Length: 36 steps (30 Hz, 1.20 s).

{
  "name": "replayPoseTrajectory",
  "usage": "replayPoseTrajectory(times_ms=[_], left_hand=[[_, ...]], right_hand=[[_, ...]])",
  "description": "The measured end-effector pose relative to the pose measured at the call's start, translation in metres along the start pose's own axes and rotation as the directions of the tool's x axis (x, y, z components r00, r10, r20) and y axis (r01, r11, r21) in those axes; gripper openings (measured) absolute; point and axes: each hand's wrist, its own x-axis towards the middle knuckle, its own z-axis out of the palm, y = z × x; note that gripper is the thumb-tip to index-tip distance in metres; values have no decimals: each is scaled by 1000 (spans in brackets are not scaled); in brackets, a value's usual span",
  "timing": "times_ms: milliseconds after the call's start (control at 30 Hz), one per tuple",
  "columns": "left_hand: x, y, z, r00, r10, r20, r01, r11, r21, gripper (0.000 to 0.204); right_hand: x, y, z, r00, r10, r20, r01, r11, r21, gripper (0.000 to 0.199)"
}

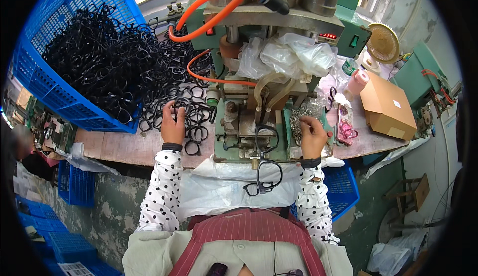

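Red lit characters glow on a small display (327, 36) set in the front of the green machine (343, 48), too small to make out surely. The clear bottle (349, 67) to the machine's right wears a green and white label whose print is too small to read. A small white sticker (397, 104) sits on a face of the brown cardboard box (381, 96), its marks blurred. At the lower left, a white sheet (75, 269) beside the blue crates (74, 248) bears dark printed rows, likewise unreadable.
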Motion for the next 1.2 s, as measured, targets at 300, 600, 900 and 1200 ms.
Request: replayPoseTrajectory(times_ms=[300, 600, 900, 1200], left_hand=[[-49, 91, -9, 922, 381, -70, -387, 903, -186, 18], [-63, 140, -16, 585, 810, -42, -794, 562, -232, 38], [-75, 157, -1, 372, 927, 44, -789, 341, -511, 38], [-81, 155, 15, 380, 918, 109, -767, 379, -518, 43]], right_hand=[[-12, -116, 2, 936, 106, 337, -191, 954, 231, 25], [-10, -115, 23, 922, 172, 346, -260, 939, 226, 49], [-8, -108, 33, 951, 139, 276, -238, 899, 368, 58], [13, 23, -51, 973, 211, 95, -169, 928, -331, 27]])
